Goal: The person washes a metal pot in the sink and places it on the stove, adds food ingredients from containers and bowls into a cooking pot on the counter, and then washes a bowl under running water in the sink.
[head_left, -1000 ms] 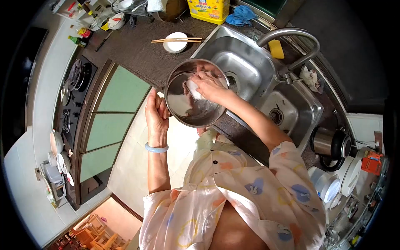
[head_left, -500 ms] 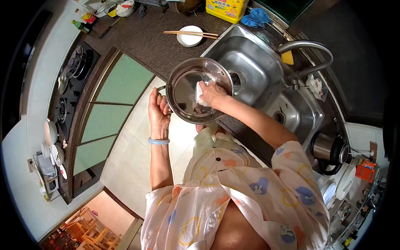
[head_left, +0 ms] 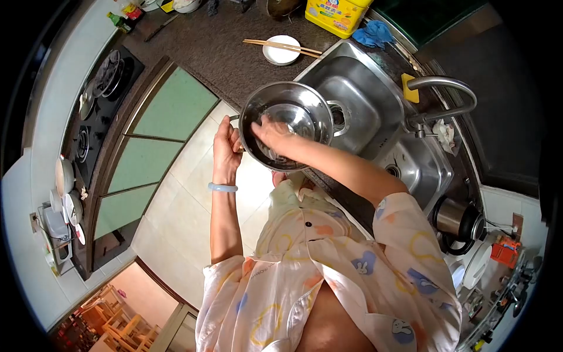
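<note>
A shiny metal pot (head_left: 302, 97) is held up beside the double sink, its far handle over the sink's edge. My left hand (head_left: 226, 146) is closed round the pot's left handle. My right hand (head_left: 273, 136) reaches inside the pot, its fingers against the inner left side. In the earlier frames it pressed a white cloth there; now the cloth cannot be made out, and what lies under the fingers is hidden. Behind the pot a white bowl (head_left: 281, 54) stands on the counter with two chopsticks (head_left: 305, 50) across it.
The steel sink (head_left: 358, 94) has a curved faucet (head_left: 448, 81), with a yellow sponge (head_left: 410, 88) beside it. A blue cloth (head_left: 373, 34) and a yellow container (head_left: 335, 16) stand behind. A stove (head_left: 97, 111) is at the left, a dark-lidded pot (head_left: 456, 216) at the right.
My right hand has moved from the pot's right part to its left inner side, and the white cloth no longer shows. The view has shifted, while my left hand keeps hold of the handle.
</note>
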`<action>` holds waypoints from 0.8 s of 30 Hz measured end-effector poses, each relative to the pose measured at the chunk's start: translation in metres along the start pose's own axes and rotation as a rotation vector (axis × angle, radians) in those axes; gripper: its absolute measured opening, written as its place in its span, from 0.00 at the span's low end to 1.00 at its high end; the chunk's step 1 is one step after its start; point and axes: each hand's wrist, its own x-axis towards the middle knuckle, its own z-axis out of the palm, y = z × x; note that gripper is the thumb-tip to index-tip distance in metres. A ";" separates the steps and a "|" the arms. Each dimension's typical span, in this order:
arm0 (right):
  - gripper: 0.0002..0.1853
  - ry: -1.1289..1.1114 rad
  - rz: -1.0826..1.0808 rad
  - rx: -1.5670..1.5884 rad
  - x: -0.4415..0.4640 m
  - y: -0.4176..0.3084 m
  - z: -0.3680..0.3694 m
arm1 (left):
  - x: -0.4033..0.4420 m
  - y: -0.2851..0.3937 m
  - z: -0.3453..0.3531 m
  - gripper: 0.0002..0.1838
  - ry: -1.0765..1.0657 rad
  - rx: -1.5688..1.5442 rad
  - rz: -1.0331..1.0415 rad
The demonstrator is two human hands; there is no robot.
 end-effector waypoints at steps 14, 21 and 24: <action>0.23 -0.369 0.303 -0.039 -0.048 0.034 -0.031 | 0.004 -0.013 -0.003 0.16 0.049 0.016 0.139; 0.20 -0.106 0.112 0.073 -0.028 -0.004 -0.011 | -0.002 -0.008 0.000 0.19 0.071 0.060 0.121; 0.18 -0.022 0.231 -0.017 0.006 0.023 -0.006 | -0.004 -0.007 0.001 0.20 0.080 0.077 0.114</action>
